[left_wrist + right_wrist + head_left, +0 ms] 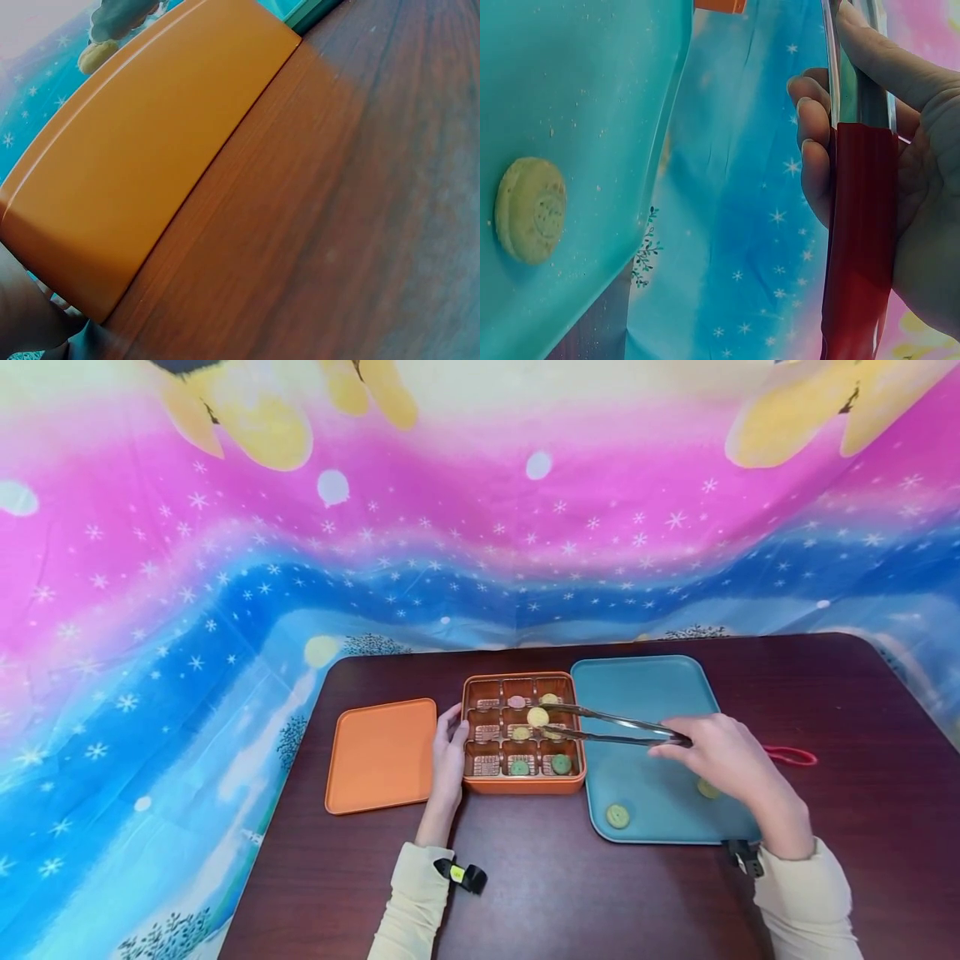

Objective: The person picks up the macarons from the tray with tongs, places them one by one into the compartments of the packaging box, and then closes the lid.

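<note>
In the head view, my right hand (723,756) grips a pair of metal tongs (626,721) with a red handle (862,240). A pale yellow round cookie (537,717) is between the tongs' tips, above an orange box (522,786). The box has a brown divided insert holding a pink cookie (517,702), yellow cookies (521,733) and green cookies (560,764), one to a compartment where seen. My left hand (447,760) rests against the box's left wall, thumb near the rim. In the left wrist view, the hand is mostly cut off beside the box's corner.
A blue-green tray (645,685) lies right of the box, with a yellowish cookie (617,816) near its front left corner and another (532,210) partly under my right hand. Left of the box lies an orange lid (382,756). A patterned cloth (480,527) hangs behind the dark wooden table.
</note>
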{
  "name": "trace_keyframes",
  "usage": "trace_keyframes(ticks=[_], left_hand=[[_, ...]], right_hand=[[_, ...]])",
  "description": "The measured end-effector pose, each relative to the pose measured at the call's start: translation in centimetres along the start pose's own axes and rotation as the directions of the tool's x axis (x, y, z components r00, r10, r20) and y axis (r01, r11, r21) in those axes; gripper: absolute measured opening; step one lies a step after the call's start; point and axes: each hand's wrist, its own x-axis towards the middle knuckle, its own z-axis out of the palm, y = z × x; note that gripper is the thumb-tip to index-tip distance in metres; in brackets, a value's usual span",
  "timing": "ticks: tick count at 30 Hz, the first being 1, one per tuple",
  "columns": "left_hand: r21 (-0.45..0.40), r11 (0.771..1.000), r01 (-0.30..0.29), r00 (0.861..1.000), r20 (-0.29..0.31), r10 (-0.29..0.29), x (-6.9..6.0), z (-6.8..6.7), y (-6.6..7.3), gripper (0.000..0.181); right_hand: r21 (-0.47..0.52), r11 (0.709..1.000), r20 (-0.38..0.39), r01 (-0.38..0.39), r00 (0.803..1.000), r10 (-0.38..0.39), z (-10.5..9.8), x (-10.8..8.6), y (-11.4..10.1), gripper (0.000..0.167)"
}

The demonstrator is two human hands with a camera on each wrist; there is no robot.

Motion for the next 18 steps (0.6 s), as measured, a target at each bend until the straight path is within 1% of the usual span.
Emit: trace_keyframes(ticks=[3, 4, 6, 13, 18], left_hand=[[-0.004, 1.000, 0.011, 1.000, -0.005, -0.011, 0.02, 0.02, -0.02, 0.042], [-0.003, 1.000, 0.009, 1.000, -0.002, -0.009, 0.20, -0.09, -0.44, 0.042], [-0.003, 1.000, 0.000, 1.000, -0.003, 0.000, 0.18, -0.10, -0.52, 0.041], [0.003, 1.000, -0.017, 1.000, 0.001, 0.017, 0.18, -0.08, -0.50, 0.040], [0.001, 1.000, -0.020, 1.000, -0.002, 0.020, 0.27, -0.07, -0.51, 0.039]], right_hand=[[0.003, 1.000, 0.004, 0.004, 1.000, -0.004, 0.15, 0.13, -0.12, 0.032], [0.007, 1.000, 0.009, 0.002, 1.000, -0.002, 0.18, 0.16, -0.18, 0.030], [0.014, 1.000, 0.020, -0.006, 1.000, 0.006, 0.22, 0.23, -0.31, 0.029], [0.025, 1.000, 0.032, -0.010, 0.999, 0.009, 0.37, 0.36, -0.68, 0.023], [0.021, 1.000, 0.039, -0.005, 0.999, 0.004, 0.48, 0.50, -0.94, 0.021]])
